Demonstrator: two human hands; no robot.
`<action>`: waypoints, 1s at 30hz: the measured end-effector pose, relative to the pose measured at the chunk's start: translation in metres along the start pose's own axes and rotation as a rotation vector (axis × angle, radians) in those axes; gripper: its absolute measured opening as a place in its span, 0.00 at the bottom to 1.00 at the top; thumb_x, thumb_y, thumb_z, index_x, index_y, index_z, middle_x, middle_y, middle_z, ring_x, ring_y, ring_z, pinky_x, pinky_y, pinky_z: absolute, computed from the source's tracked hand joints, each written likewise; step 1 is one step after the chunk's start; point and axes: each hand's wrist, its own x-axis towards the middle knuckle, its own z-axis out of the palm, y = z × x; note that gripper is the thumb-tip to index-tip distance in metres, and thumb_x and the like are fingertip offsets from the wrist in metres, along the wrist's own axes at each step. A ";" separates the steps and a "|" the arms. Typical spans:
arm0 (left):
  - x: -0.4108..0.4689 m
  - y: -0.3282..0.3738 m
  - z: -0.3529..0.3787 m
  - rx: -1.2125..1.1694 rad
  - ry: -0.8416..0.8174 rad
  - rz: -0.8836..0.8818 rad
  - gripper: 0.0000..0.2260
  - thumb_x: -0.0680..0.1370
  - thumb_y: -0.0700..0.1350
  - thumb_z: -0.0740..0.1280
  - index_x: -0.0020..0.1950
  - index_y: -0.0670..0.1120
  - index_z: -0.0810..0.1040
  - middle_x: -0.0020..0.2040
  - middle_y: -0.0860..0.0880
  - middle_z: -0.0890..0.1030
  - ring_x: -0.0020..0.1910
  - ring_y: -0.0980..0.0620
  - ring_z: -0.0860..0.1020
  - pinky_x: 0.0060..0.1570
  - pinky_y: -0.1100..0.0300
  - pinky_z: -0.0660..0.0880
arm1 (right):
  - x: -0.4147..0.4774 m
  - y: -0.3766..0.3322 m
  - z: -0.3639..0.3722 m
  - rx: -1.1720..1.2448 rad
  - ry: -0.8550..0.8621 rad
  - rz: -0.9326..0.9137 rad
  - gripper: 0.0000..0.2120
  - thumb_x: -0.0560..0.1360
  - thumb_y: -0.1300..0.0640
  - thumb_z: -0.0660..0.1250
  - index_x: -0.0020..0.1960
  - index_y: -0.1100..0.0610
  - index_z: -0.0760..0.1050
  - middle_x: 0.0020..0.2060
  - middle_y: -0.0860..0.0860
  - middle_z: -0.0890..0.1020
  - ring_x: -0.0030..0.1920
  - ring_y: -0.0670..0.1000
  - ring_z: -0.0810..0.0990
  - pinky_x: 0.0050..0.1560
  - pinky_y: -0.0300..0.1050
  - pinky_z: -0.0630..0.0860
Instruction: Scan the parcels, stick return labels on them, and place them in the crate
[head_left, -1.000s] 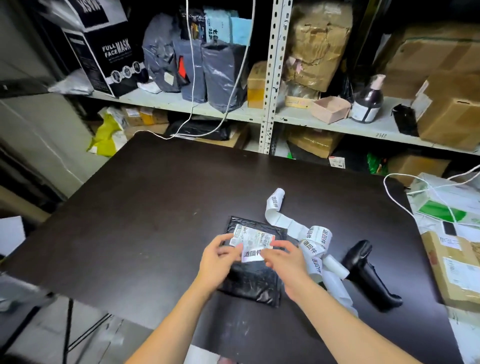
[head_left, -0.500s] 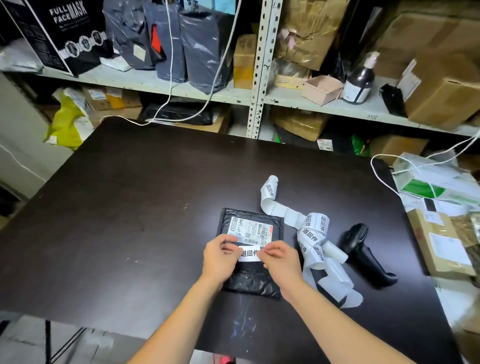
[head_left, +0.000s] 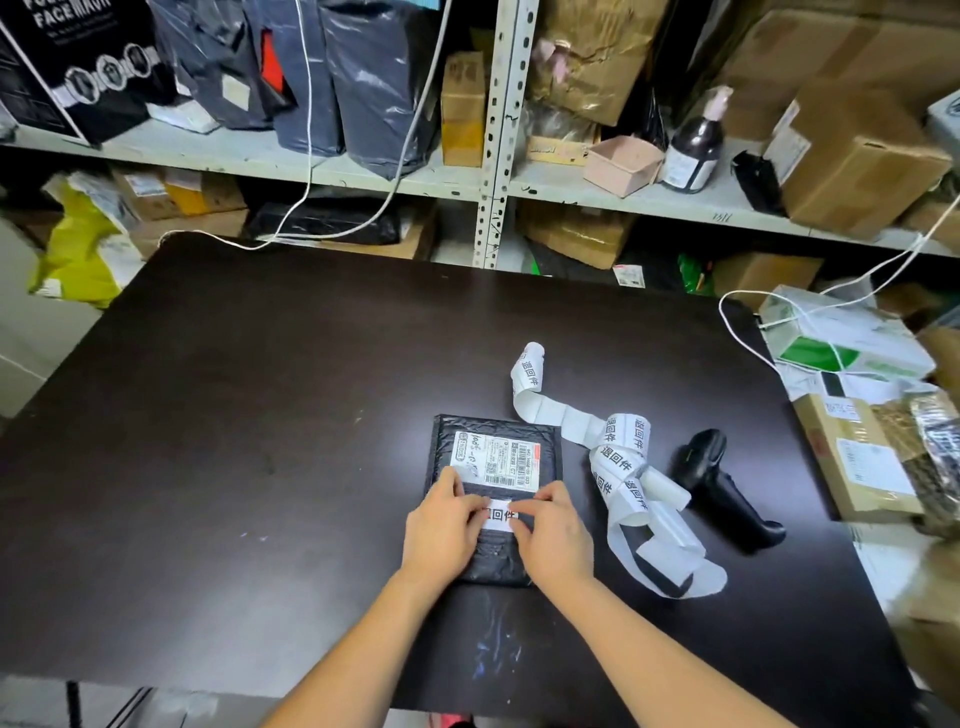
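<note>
return label (head_left: 500, 515): ends covered by left hand (head_left: 441, 530) and right hand (head_left: 553, 535) | shipping label (head_left: 496, 460): print too small to be read | mask box (head_left: 78, 67): cropped at upper left

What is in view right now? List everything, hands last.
parcel: one, black, flat on the table
shipping label: one, white, on the parcel's far half
return label: one, white, on the parcel below it
label strip: one, white, curled right of the parcel
scanner: one, black, lying right of the strip
table: one, dark brown, under all these
pump bottle: one, dark, on the shelf behind
pink box: one, left of the bottle
cardboard box: one, brown, beside the table's right edge
left hand: one, fingertips pressing the return label
right hand: one, fingertips pressing the return label
</note>
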 end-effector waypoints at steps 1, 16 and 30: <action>0.000 -0.004 -0.004 0.006 0.003 -0.011 0.09 0.79 0.54 0.68 0.58 0.57 0.83 0.49 0.55 0.66 0.46 0.56 0.71 0.37 0.57 0.71 | 0.000 0.002 -0.001 -0.004 0.007 0.011 0.12 0.80 0.50 0.69 0.62 0.44 0.82 0.56 0.45 0.70 0.55 0.49 0.77 0.48 0.46 0.78; -0.009 -0.018 -0.027 -0.646 0.092 -0.532 0.31 0.69 0.33 0.78 0.71 0.43 0.75 0.50 0.45 0.80 0.38 0.57 0.78 0.41 0.67 0.75 | 0.009 0.022 -0.018 0.312 -0.089 0.107 0.35 0.73 0.59 0.76 0.77 0.54 0.68 0.65 0.56 0.72 0.63 0.54 0.77 0.67 0.50 0.74; -0.144 0.005 -0.085 -0.571 0.454 -0.595 0.24 0.72 0.29 0.75 0.67 0.41 0.79 0.45 0.48 0.76 0.36 0.53 0.69 0.41 0.69 0.73 | -0.043 -0.013 -0.020 0.601 -0.358 -0.243 0.29 0.75 0.67 0.72 0.72 0.50 0.73 0.57 0.54 0.77 0.44 0.51 0.76 0.44 0.40 0.79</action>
